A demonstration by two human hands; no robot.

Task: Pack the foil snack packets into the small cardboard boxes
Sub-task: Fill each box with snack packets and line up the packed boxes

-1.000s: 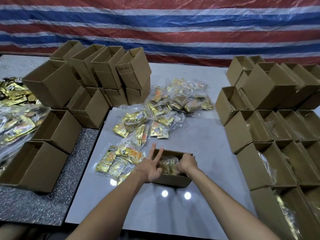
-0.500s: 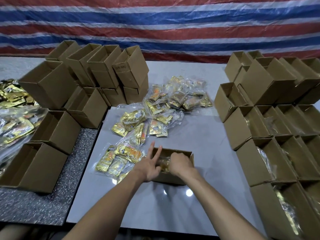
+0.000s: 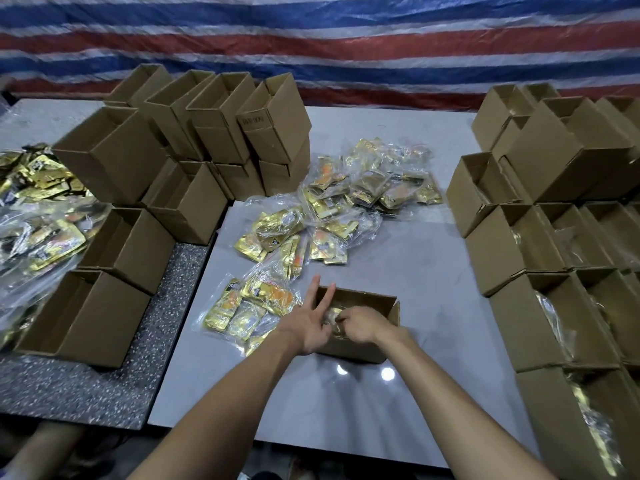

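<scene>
At the near middle of the pale grey desk point(image 3: 408, 258) stands one small cardboard box point(image 3: 353, 351), its top open, and both hands are at it. The left hand point(image 3: 306, 323) lies over the box's left end with its fingers point(image 3: 313, 292) straight and spread, holding nothing that can be made out. The right hand point(image 3: 360, 323) reaches down into the box, its fingers curled onto a clear bag of foil snack packets point(image 3: 333, 315) that sits inside. Just left of the box lies another bag of gold packets point(image 3: 249, 306), and more bags point(image 3: 346, 209) are heaped further back on the desk. A stack of open boxes point(image 3: 214, 133) rises at the far left, some standing on a dark speckled slab point(image 3: 104, 382), beside a further heap of packets point(image 3: 38, 209). Along the right edge stand rows of boxes point(image 3: 554, 278), several showing plastic and foil inside. A red, white and blue striped tarp point(image 3: 311, 46) hangs behind
</scene>
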